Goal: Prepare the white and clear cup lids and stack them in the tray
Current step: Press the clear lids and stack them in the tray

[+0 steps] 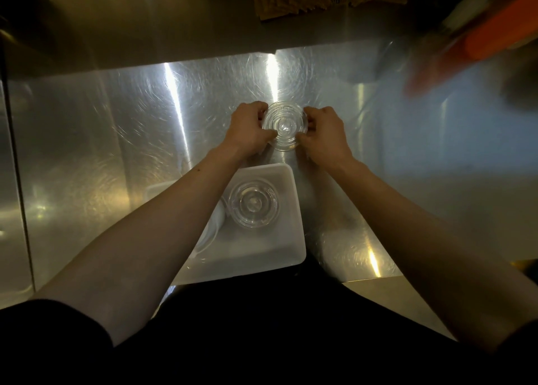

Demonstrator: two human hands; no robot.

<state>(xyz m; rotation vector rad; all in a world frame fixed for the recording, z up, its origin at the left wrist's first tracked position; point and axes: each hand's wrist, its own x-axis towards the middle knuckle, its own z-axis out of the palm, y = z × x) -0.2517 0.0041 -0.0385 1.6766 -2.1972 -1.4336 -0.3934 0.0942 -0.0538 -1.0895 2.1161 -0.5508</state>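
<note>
1. Left hand [249, 128]: fingers pinch the left rim of one round, ribbed clear lid stack [284, 126], held just above the brushed steel counter [116, 128].
2. Right hand [326, 135]: fingers clamp the same stack's right rim.
3. One white rectangular plastic tray [288, 247], nearer the body: second clear stack [254, 204] inside, white lids [214, 224] left of it, count unclear.

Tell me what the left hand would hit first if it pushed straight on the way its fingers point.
The clear lids it already grips; beyond them, probably the right hand on the opposite rim.
</note>
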